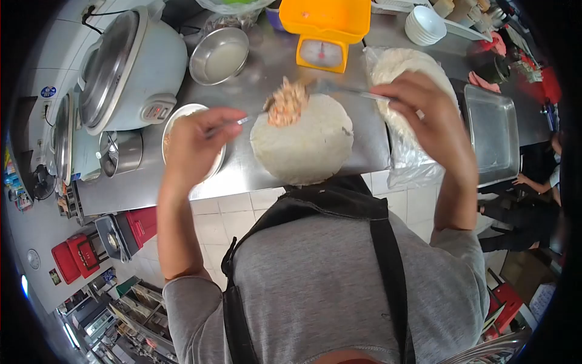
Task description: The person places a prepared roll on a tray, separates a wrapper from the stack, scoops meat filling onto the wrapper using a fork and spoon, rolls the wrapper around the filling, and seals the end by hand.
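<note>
My left hand (191, 145) is closed round the handle of a metal spoon (242, 120). A heap of pale, orange-flecked filling (288, 104) sits at its far end, over the upper left of a round, flat white wrapper sheet (306, 148). My right hand (424, 112) pinches the handle of a second metal utensil (357, 92), whose blurred head points left near the filling; I cannot tell whether it is a spoon or a fork. Partly hidden behind my left hand is a white bowl (219, 165) with some filling inside.
A large rice cooker (151, 67) and a metal bowl (219, 56) stand at the left. A yellow scale (321, 54) is at the back. On the right are a plastic bag of pale dough-like sheets (412, 64), stacked white bowls (424, 27) and a metal tray (494, 130). Another person (527, 209) stands far right.
</note>
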Motion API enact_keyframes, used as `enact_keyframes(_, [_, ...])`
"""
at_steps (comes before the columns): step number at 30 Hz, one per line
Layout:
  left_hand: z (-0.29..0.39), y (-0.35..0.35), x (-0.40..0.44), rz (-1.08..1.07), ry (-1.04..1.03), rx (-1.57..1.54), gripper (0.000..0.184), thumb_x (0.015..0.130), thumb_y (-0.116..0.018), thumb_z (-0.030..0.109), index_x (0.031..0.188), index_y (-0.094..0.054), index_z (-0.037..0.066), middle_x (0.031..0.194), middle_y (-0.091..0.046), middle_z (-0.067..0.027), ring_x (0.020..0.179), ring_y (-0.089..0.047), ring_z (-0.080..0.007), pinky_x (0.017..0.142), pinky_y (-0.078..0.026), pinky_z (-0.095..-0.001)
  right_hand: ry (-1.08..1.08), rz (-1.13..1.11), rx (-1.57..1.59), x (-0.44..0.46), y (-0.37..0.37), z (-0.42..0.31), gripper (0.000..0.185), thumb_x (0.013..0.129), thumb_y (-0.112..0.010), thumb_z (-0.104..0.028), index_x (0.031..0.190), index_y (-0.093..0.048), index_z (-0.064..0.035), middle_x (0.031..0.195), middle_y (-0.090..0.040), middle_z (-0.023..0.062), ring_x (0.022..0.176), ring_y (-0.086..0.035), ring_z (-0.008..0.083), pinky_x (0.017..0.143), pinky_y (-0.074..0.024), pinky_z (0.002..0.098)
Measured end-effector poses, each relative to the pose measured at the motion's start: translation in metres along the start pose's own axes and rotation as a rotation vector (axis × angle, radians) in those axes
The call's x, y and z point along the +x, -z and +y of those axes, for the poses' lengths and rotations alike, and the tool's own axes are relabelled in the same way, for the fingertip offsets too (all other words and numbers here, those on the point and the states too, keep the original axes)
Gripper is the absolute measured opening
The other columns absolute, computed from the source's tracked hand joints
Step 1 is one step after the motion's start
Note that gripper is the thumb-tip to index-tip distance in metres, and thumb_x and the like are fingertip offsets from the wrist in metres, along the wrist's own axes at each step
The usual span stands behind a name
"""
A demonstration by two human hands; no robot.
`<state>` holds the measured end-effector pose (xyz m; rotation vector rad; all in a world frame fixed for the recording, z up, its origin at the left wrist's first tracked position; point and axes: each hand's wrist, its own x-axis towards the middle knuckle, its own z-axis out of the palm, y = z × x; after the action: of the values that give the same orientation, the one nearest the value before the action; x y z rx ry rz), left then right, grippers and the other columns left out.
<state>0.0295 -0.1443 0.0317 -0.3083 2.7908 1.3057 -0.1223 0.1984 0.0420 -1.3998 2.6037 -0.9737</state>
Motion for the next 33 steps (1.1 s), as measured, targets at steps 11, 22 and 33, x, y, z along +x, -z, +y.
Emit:
enact_keyframes(11, [-0.047,-0.056,-0.028,0.163,-0.281,0.401,0.015,0.086,-0.075,0.01,0.101,-0.077,0.009,0.089,-0.075,-0.0102,0.074,-0.071,-0.0291,0.066,-0.056,-0.0386,-0.246,-0.041,-0.01,-0.066,-0.074,0.001,0.027,0.084,-0.069,-0.001,0.11,-0.073,-0.0085,0.094,-0.065,0.0104,0.093,-0.062,0.0323,0.081,-0.0513,0.0428])
enact_keyframes(22, [0.06,-0.015,0.121,0.492,-0.594,0.617,0.019,0.088,-0.067,0.007,0.105,-0.076,0.009,0.091,-0.076,-0.0111,0.076,-0.073,-0.0288,0.065,-0.056,-0.04,-0.204,0.382,-0.148,0.02,0.017,0.029,0.022,0.091,-0.066,-0.001,0.111,-0.073,-0.0047,0.097,-0.068,0.0117,0.09,-0.065,0.0326,0.079,-0.051,0.0383])
enact_keyframes(33, [0.068,-0.04,0.151,0.339,-0.36,0.865,0.016,0.092,-0.063,0.013,0.103,-0.075,0.011,0.082,-0.074,-0.0122,0.074,-0.071,-0.0334,0.065,-0.055,-0.0451,-0.016,0.324,-0.354,0.094,-0.032,0.077,0.024,0.087,-0.066,-0.002,0.107,-0.076,-0.0087,0.097,-0.069,0.0077,0.099,-0.066,0.0299,0.081,-0.0539,0.0423])
